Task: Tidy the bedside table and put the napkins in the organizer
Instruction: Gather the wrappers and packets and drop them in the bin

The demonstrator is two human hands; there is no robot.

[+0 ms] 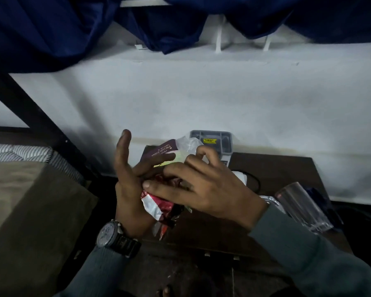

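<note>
Both hands meet above the dark wooden bedside table (283,168). My left hand (126,189), with a watch on its wrist, stands palm up with the thumb raised and several crumpled wrappers (161,207), red, white and silver, resting in the palm. My right hand (204,185) lies over the wrappers, its fingers pinching a clear and pale green plastic wrapper (186,146). A maroon optician's case (163,150) lies on the table behind the hands. The grey plastic organizer (223,138) leans against the wall at the back. A white napkin (241,177) shows just right of my right hand.
An empty clear glass (302,206) lies tilted at the table's right front. A black cable (256,182) loops beside the napkin. A bed with an olive blanket (30,200) and a black frame stands on the left. Dark blue curtains (51,28) hang above the white wall.
</note>
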